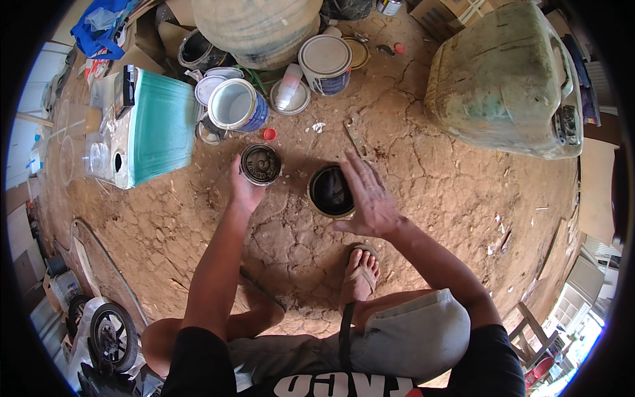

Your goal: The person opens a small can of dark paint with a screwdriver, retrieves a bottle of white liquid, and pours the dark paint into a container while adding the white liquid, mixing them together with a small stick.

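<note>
left hand: my left hand (243, 188) is closed on a round dark lid (260, 165), gripping it by its lower edge and holding it up off the ground, its flat face turned toward me.
right hand: my right hand (368, 197) is open and empty, fingers spread, palm down, hovering at the near right rim of the open can (331, 192); i cannot tell if the fingertips touch the rim.
open can: it stands upright on the cracked dirt floor (436, 172), mouth up, dark inside, just left of my right hand and a short way right of my left hand.
key relation: the lid sits up and to the left of the can, near but apart; the can lies between my two hands, and my right hand is the nearer one to it.
axis: the can's axis runs straight up, so its mouth faces me; the lid's face is tilted, not level with that mouth.
beyond the hands: a white-and-blue paint bucket (237, 106) and a teal box (157, 126) lie past my left hand; a second lidded paint can (326, 63) stands farther out.
near me: my sandalled foot (361, 270) rests just below my right hand.
</note>
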`<state>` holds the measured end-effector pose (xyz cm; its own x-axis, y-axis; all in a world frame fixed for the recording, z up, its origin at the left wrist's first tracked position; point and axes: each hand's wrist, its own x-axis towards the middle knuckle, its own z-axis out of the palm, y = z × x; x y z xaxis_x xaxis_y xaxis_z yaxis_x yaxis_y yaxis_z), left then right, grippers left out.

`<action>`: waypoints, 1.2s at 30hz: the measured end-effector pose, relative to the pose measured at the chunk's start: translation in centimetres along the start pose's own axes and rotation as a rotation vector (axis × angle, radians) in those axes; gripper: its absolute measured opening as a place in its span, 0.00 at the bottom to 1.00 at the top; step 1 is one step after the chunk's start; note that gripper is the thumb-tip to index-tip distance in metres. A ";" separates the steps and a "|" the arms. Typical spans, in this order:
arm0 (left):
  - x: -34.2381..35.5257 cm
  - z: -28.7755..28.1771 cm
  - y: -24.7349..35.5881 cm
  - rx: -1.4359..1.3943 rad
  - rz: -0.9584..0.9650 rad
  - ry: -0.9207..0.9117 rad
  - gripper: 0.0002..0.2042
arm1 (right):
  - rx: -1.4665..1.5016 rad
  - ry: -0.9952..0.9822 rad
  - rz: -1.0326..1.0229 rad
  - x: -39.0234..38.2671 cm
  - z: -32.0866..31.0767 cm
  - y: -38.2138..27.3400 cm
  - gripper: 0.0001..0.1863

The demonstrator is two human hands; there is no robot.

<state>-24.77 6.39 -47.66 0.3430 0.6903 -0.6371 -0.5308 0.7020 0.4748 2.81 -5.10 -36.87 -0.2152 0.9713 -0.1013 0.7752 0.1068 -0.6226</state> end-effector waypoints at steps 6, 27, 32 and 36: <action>0.1 -1.8 -0.8 0.247 0.181 0.420 0.35 | -0.110 -0.011 -0.015 2.4 0.7 -1.6 0.57; -13.5 -2.3 2.6 1.879 -0.210 0.052 0.25 | 0.022 -0.099 0.243 3.2 -6.7 -7.1 0.52; -30.4 5.6 10.0 2.056 -0.645 0.065 0.28 | 0.058 -0.070 0.381 -11.7 -10.5 -12.0 0.31; -40.7 11.8 13.7 1.816 -0.725 0.152 0.25 | 0.431 -0.547 0.652 -20.6 -21.8 -17.7 0.26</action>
<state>-36.86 -10.00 -8.08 -0.0176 0.2888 -0.9572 0.9818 0.1858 0.0380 6.49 -22.40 -6.87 -0.1507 0.5660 -0.8105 0.5788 -0.6142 -0.5365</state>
